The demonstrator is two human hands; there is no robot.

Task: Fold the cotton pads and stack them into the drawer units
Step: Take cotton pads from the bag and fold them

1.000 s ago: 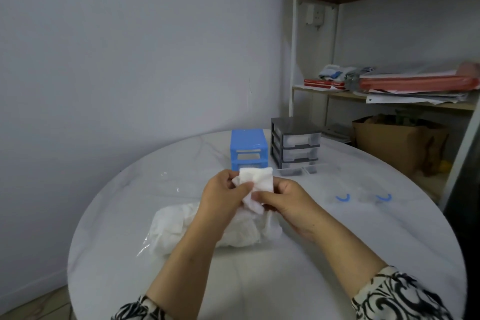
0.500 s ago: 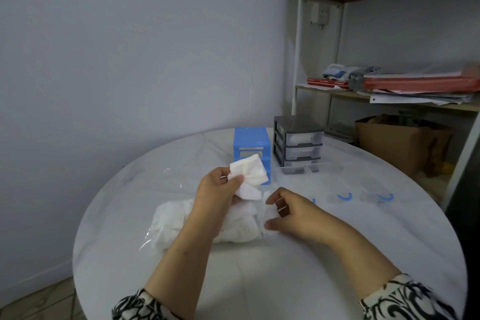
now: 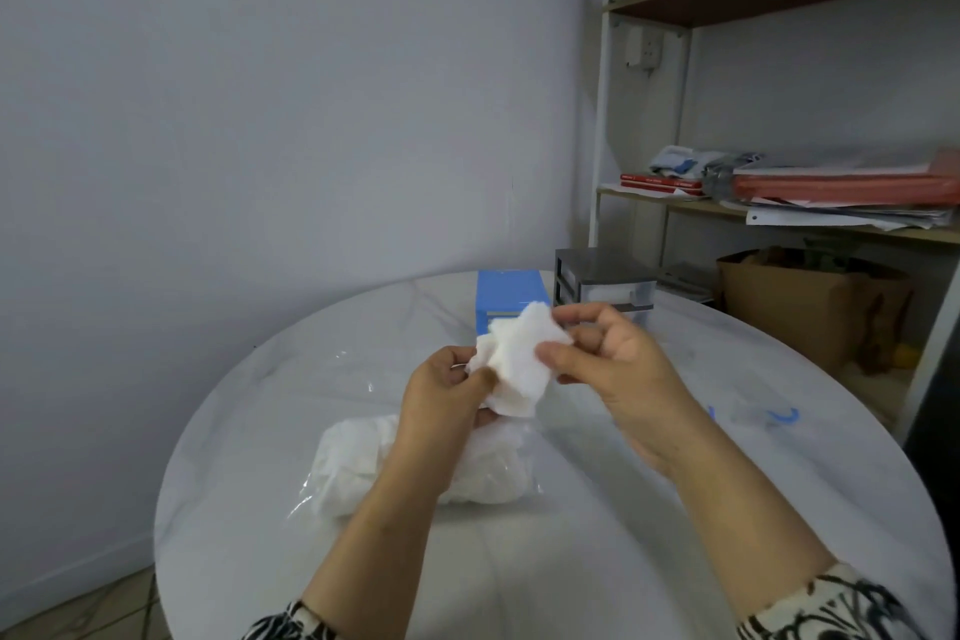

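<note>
Both hands hold one cotton pad [image 3: 519, 359] in the air above the middle of the table [image 3: 675, 535]. The left hand [image 3: 441, 395] pinches the pad's lower left part between thumb and fingers. The right hand [image 3: 613, 359] pinches its right edge, thumb on the near face, fingers behind. The pad looks crumpled and partly doubled; no clean crease shows.

Step in hand, by my reading: folding, mid-way. No stacking yet for this pad.

Next move calls for bringing the edges together squarely and pressing a crease, then carrying the pad far and slightly right to a drawer unit. The soft pad will likely spring open if the pinch loosens.

Just below the hands, on the table, lies a clear bag [image 3: 415, 463] of white pads, the supply. Beyond the hands stand the blue unit [image 3: 506, 294] and, just right of it, the grey unit [image 3: 602, 276]; their lower fronts are hidden behind the pad and right hand, so I cannot tell which drawers are open.

Room: the path from hands to units is short and open. The table is round; its near and right edges are well apart from the hands. Two small blue marks [image 3: 784, 416] lie on the right of the top; what they are is unclear. A shelf [image 3: 779, 218] stands past the far right edge, a wall [image 3: 260, 120] to the left.
</note>
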